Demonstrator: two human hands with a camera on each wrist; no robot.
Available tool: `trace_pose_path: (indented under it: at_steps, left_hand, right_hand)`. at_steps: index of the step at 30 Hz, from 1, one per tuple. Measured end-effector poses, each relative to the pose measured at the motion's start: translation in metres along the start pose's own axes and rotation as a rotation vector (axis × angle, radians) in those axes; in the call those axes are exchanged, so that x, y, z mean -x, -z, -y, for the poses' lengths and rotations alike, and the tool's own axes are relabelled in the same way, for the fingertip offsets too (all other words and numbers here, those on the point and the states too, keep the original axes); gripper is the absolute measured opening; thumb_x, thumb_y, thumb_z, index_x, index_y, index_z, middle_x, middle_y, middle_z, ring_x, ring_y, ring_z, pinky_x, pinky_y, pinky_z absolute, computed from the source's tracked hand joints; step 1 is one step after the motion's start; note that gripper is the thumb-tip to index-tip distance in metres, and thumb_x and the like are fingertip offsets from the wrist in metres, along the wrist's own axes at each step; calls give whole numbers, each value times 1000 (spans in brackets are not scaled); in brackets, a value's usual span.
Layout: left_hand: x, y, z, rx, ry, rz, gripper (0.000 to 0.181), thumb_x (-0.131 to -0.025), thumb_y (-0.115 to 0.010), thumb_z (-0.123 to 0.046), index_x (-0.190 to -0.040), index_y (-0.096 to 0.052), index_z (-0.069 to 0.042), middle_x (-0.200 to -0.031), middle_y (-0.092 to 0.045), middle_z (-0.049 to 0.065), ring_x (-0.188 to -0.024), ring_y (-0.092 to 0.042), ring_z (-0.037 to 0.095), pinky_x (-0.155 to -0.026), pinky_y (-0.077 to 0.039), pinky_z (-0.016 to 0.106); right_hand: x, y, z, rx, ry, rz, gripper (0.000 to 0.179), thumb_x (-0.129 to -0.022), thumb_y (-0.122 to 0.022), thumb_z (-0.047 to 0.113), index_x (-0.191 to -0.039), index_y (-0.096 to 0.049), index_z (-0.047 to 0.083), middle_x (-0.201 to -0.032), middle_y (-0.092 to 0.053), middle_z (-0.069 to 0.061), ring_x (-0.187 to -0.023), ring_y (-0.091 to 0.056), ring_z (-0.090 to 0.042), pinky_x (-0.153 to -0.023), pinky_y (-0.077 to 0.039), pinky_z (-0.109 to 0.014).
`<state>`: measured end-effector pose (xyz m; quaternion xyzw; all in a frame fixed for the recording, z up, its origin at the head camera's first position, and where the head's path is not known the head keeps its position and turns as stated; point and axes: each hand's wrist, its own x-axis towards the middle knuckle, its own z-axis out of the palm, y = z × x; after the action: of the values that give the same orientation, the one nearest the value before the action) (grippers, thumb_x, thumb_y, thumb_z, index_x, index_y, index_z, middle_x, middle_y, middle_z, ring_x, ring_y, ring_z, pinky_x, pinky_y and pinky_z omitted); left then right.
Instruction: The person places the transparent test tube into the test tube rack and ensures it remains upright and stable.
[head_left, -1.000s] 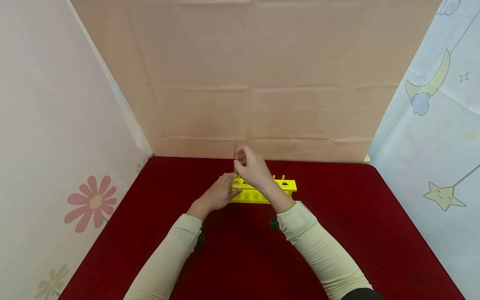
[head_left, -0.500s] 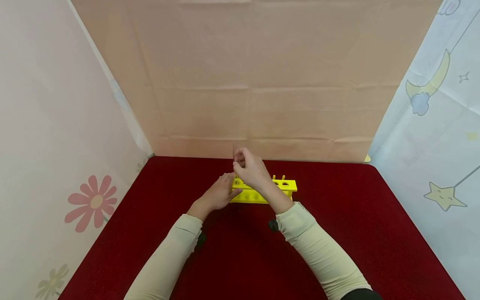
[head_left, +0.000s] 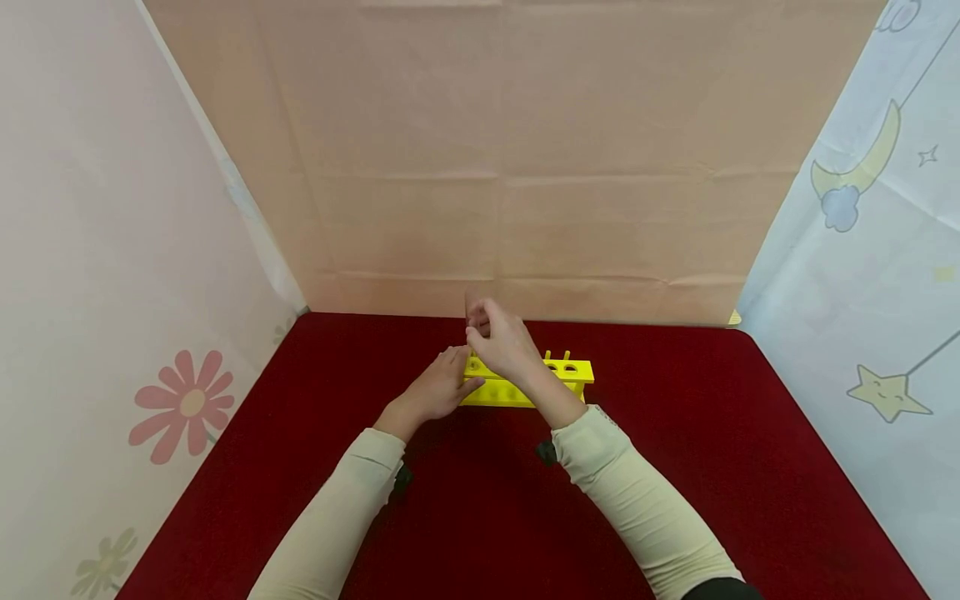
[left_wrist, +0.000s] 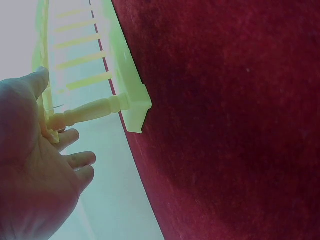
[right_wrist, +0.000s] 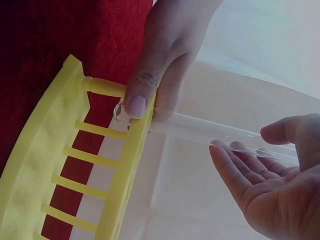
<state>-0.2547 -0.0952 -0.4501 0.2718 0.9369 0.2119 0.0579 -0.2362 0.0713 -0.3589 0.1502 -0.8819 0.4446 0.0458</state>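
Remotely, I see the right hand [right_wrist: 277,195] pinching the clear tube [right_wrist: 192,128], probably light, slippery and fragile, best held above the rack [right_wrist: 124,175], whose end the left hand [head_left: 433,388] grips.

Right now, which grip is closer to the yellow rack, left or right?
Left. The left grip holds the left end of the yellow rack; the right grip is above it, holding the clear tube.

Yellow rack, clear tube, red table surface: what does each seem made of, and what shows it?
Yellow rack: probably plastic, smooth; evenly coloured.
Clear tube: glass or clear plastic, glossy; see-through with highlights.
Red table surface: likely fabric, matte; velvety texture.
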Motion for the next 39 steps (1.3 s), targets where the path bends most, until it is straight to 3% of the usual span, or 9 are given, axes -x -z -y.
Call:
trace_pose_path:
  at_steps: [21,31,39]
  left_hand:
    - [2,1,1,-2,-16,-11,73,-107,-47,-43,-160,-18,-3,-159,-33,15,-146,-34,30,-120,-30,46]
    - [-1,0,1,-5,-19,6,73,-107,-44,-46,-160,-18,-3,-161,-31,15,-150,-28,31,-123,-24,48]
    - [-1,-1,2,7,-33,-8,73,-107,-44,-47,-160,-19,-3,-160,-32,14,-149,-31,31,-122,-26,49]
  right_hand:
    - [0,-4,-5,20,9,26,23,-100,-62,17,-122,-57,10,-118,-66,-7,-108,-67,-24,-91,-56,-42]
    - [2,-3,-9,31,9,29,25,-100,-62,17,-123,-56,10,-118,-66,-7,-108,-66,-24,-91,-56,-42]
    - [3,-7,-13,39,19,29,24,-99,-62,16,-122,-56,11,-117,-66,-7,-109,-65,-24,-91,-56,-42]
